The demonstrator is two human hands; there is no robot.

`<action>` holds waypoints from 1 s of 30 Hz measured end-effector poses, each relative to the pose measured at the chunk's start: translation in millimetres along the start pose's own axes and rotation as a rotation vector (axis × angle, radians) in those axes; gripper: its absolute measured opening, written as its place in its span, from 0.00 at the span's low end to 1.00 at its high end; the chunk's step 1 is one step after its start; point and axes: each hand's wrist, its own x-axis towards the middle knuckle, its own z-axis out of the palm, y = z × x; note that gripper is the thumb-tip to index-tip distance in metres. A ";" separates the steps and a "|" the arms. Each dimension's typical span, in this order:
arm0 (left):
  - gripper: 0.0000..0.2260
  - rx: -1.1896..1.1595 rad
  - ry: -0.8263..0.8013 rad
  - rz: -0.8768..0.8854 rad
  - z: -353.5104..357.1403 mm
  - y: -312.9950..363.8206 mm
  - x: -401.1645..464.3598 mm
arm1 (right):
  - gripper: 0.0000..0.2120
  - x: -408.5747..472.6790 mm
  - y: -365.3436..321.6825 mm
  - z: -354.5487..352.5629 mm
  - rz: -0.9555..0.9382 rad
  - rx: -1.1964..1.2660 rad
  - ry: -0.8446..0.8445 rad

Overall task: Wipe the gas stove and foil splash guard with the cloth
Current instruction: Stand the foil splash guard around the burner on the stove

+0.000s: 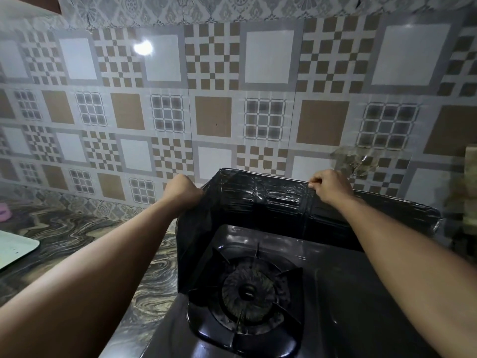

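Note:
The gas stove (343, 293) fills the lower right, dark and glossy, with one round burner and its black pan support (247, 293) near the middle. Around its back and left side stands the foil splash guard (271, 202), dark and wrinkled. My left hand (183, 189) grips the guard's top left corner with closed fingers. At the top edge of the back panel, my right hand (329, 187) pinches the foil. No cloth is visible.
A patterned tile wall (214, 99) rises right behind the guard. The marbled countertop (85, 236) stretches to the left, with a pale green tray (15, 249) at the left edge and a pink object (4, 211) further back. Blurred items stand at the far right.

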 end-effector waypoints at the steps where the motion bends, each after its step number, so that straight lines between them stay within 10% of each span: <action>1: 0.13 0.011 0.006 0.000 -0.2 0.7 -0.2 | 0.02 0.1 0.3 0.0 0.004 0.003 0.001; 30: 0.16 0.173 0.039 0.015 -3.1 4.7 5.9 | 0.05 6.6 -7.8 4.0 -0.003 -0.052 0.025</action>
